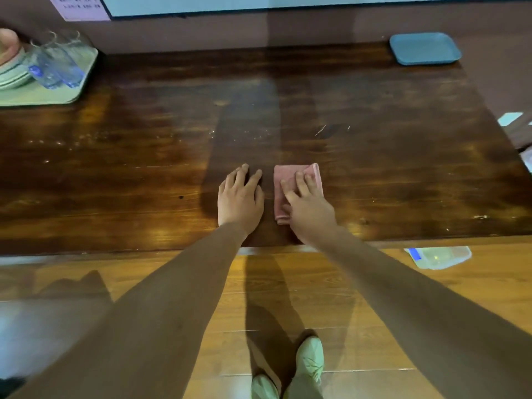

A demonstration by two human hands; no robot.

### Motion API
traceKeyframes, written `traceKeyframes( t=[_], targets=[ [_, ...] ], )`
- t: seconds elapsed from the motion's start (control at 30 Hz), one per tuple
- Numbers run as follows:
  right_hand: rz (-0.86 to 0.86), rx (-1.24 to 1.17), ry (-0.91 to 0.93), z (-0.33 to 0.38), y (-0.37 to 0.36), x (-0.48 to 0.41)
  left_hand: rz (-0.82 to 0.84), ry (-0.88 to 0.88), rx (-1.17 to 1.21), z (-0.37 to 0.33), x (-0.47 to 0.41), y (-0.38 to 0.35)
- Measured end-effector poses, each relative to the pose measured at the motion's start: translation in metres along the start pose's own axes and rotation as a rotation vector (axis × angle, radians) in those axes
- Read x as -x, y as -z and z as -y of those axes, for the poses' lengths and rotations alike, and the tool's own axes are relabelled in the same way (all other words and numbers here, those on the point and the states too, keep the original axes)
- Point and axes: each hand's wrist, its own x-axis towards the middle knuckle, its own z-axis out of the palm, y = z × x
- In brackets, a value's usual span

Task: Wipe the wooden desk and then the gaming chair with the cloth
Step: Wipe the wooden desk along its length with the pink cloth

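Folded pink cloth lies under the flat right hand — long axis near-to-far; left hand flat on the surface, empty.

right hand flat on pink cloth | left hand flat on wooden desk

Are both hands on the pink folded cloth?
No, only the right hand presses the pink folded cloth; the left hand rests on the dark wooden desk.
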Motion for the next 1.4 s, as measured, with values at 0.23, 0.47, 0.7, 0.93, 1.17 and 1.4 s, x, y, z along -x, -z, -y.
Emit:
traceKeyframes(
  t=[0.23,0.47,0.7,0.93,1.17,1.4],
  targets=[
    [-0.05,0.024,0.079,0.012,-0.032,0.052,0.003,-0.149,-0.069,0.017,-0.025,0.012],
    [-0.005,-0.047,-0.014,0.016,0.007,-0.036,-0.047,-0.129,-0.068,0.027,-0.027,-0.002],
    [-0.025,0.061,0.041,0.021,-0.008,0.003,0.0,-0.12,-0.043,0.016,-0.036,0.01],
    [-0.076,0.053,0.092,0.014,-0.02,0.014,0.023,-0.192,-0.07,0.021,-0.066,0.007],
    [0.083,-0.02,-0.068,0.012,0.035,-0.084,0.025,-0.2,-0.048,0.026,-0.069,0.003],
    [0.029,0.092,0.018,0.009,0.007,-0.038,0.05,-0.164,-0.007,0.026,-0.069,0.009]
  ],
)
